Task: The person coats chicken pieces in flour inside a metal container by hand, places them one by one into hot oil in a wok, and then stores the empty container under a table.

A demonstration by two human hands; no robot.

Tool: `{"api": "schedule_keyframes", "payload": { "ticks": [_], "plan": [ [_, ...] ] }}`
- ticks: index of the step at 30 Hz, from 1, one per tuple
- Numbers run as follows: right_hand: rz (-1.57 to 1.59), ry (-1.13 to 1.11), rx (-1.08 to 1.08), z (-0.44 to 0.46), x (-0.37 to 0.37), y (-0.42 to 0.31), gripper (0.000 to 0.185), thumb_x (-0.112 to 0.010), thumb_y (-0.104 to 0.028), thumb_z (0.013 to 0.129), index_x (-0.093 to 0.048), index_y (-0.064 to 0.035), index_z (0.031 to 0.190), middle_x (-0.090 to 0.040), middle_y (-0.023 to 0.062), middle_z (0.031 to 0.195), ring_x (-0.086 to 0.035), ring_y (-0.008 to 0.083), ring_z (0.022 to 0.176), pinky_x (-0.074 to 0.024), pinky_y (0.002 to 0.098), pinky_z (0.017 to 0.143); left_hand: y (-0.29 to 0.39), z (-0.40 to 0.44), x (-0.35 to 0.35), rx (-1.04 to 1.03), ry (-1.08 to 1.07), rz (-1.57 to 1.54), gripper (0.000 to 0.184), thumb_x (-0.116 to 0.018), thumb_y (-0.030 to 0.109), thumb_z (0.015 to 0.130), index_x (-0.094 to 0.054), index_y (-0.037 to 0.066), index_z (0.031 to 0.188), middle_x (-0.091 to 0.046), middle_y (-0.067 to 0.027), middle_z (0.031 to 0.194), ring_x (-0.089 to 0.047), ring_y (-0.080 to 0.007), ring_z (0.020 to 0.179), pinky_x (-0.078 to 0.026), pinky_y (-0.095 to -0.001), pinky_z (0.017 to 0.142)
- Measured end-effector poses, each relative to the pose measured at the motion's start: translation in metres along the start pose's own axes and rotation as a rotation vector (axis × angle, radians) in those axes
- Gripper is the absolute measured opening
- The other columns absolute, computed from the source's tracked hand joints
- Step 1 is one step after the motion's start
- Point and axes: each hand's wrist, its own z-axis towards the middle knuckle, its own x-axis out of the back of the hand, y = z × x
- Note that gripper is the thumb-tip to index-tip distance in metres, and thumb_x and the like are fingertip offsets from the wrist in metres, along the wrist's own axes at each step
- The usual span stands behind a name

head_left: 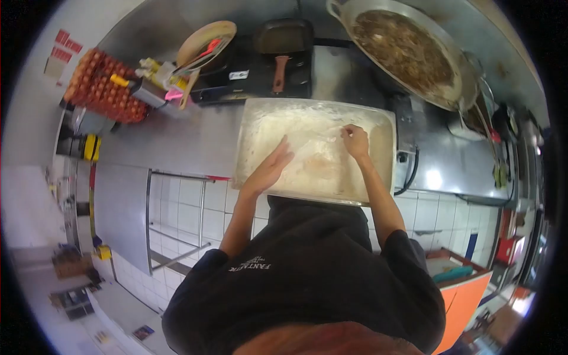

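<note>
A rectangular metal tray [389, 151] stands before me at the counter's near edge, with pale flour [266, 127] spread over its bottom. Over the tray's left part is my left hand [273, 167], its fingers stretched out and holding nothing. My right hand [355, 142] is closed in a pinch above the right half of the flour. A pale, flour-coloured piece [335, 135] shows beside its fingertips; its kind is too indistinct to tell. Between the hands the flour is uneven, with a browner patch [319, 167].
Behind the tray are a square pan [284, 36] and a round pan [207, 44] with utensils. A large pot [408, 53] of brown food sits at the back right. Stacked egg trays [103, 86] stand at left. A metal rack [177, 228] is below the counter [195, 139].
</note>
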Motion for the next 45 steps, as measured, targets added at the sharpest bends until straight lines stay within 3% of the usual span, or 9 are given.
{"api": "schedule_keyframes", "payload": {
  "ticks": [5,12,15,21,23,26,31,36,45],
  "plan": [
    [-0.268,0.209,0.15,-0.001,0.008,-0.013,0.019,-0.068,-0.024,0.087,-0.075,-0.0069,0.092,-0.072,0.0177,0.095,-0.069,0.0361,0.089,-0.0545,0.0422,0.079,-0.009,-0.014,0.039,-0.041,0.24,0.357,0.059,-0.063,0.029,0.096,-0.043,0.006,0.147,-0.061,-0.0202,0.134,-0.062,-0.0295,0.119,-0.049,-0.0369,0.098],
    [-0.418,0.013,0.082,-0.018,0.051,-0.056,0.022,-0.073,-0.026,0.084,-0.073,-0.0059,0.092,-0.07,0.0149,0.094,-0.069,0.037,0.083,-0.054,0.0452,0.074,0.014,0.002,0.088,-0.235,0.504,0.199,0.05,-0.067,0.02,0.093,-0.051,0.008,0.139,-0.069,-0.0112,0.117,-0.066,-0.0201,0.098,-0.051,-0.0314,0.083],
    [-0.331,0.161,0.263,-0.032,0.047,-0.055,0.021,-0.075,-0.023,0.082,-0.073,-0.0046,0.091,-0.071,0.015,0.091,-0.069,0.0364,0.081,-0.0535,0.0449,0.072,0.058,0.034,0.135,-0.399,0.518,0.33,0.051,-0.069,0.019,0.092,-0.051,0.009,0.139,-0.069,-0.0106,0.116,-0.066,-0.0197,0.098,-0.051,-0.031,0.084],
    [-0.272,-0.031,-0.267,-0.066,0.043,-0.114,0.018,-0.075,-0.015,0.081,-0.073,-0.0036,0.094,-0.071,0.0165,0.09,-0.069,0.0347,0.08,-0.0534,0.0429,0.074,0.154,0.155,0.264,-0.736,0.523,0.683,0.055,-0.068,0.017,0.087,-0.051,0.011,0.139,-0.067,-0.0163,0.116,-0.066,-0.0309,0.102,-0.052,-0.0406,0.09],
    [-0.319,0.167,0.115,-0.074,0.029,-0.114,0.014,-0.073,-0.013,0.083,-0.073,-0.0026,0.093,-0.07,0.0185,0.096,-0.069,0.0342,0.088,-0.0524,0.0413,0.079,0.172,0.212,0.315,-0.861,0.541,0.896,0.055,-0.066,0.025,0.089,-0.05,0.01,0.139,-0.067,-0.0173,0.118,-0.064,-0.0324,0.109,-0.05,-0.0406,0.095],
    [-0.192,0.13,-0.281,-0.086,0.003,-0.143,0.012,-0.073,-0.012,0.085,-0.073,-0.001,0.09,-0.067,0.02,0.109,-0.065,0.0358,0.101,-0.0511,0.0415,0.085,0.193,0.291,0.373,-0.72,0.476,0.942,0.057,-0.064,0.035,0.09,-0.052,0.01,0.14,-0.066,-0.0156,0.121,-0.062,-0.0307,0.115,-0.048,-0.0406,0.097],
    [-0.279,0.361,-0.283,-0.114,-0.049,-0.189,0.015,-0.072,-0.012,0.087,-0.073,-0.0007,0.096,-0.058,0.0209,0.125,-0.058,0.0378,0.114,-0.047,0.0439,0.096,0.22,0.387,0.428,-0.487,0.484,1.04,0.081,-0.067,0.026,0.083,-0.03,0.014,0.154,-0.06,-0.0232,0.125,-0.059,-0.0421,0.113,-0.049,-0.051,0.096],
    [-0.501,0.574,-0.378,-0.15,-0.074,-0.225,0.035,-0.066,-0.009,0.089,-0.062,-0.0025,0.122,-0.047,0.0235,0.134,-0.049,0.0388,0.124,-0.0406,0.0483,0.103,0.228,0.434,0.442,-0.461,0.611,1.104,0.081,-0.069,0.027,0.081,-0.033,0.015,0.153,-0.061,-0.0224,0.121,-0.06,-0.0422,0.112,-0.05,-0.0512,0.094],
    [-0.456,0.731,-0.476,-0.18,-0.091,-0.245,0.032,-0.061,-0.01,0.091,-0.059,0.0011,0.121,-0.05,0.0234,0.128,-0.048,0.0394,0.124,-0.0376,0.0485,0.105,0.22,0.456,0.453,-0.46,0.621,1.188,0.083,-0.068,0.033,0.084,-0.029,0.019,0.155,-0.06,-0.0198,0.126,-0.06,-0.0394,0.116,-0.049,-0.052,0.096]
  ]
}}
